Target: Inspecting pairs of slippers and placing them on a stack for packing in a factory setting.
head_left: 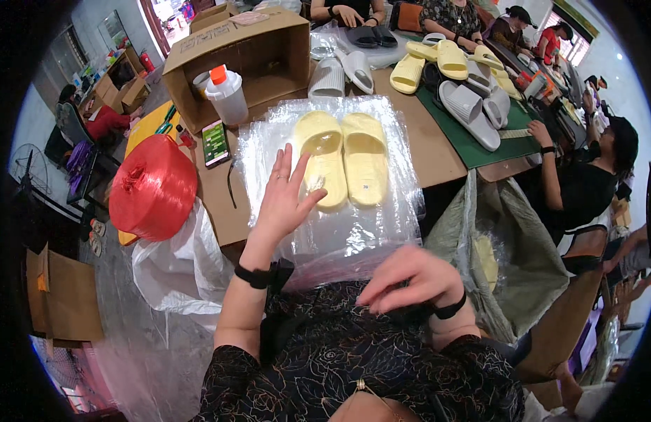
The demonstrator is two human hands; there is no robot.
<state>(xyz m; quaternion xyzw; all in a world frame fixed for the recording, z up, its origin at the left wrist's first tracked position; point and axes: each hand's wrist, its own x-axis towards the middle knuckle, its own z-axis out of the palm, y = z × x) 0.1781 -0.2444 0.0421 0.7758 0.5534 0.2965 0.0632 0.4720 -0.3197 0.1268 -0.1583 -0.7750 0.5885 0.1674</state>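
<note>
Pair of pale yellow slides (pixel 335 170) lying side by side on clear plastic bags (pixel 396 219) on the desk (pixel 432 151); can't tell if they're bagged. Left hand (pixel 284 200) has its fingers spread apart by the left slide. Right hand (pixel 418 278) is pretty blurry near the bags' lower edge, can't tell if it's gripping anything.

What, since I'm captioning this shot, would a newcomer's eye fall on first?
Probably the pair of pale yellow slides at the centre, with shiny clear plastic around them and the person's left hand overlapping the left slide in view. Next, likely the big, bright red bundle at the picture's left, near the table's edge. The open cardboard box at the table's far left also stands out.
</note>
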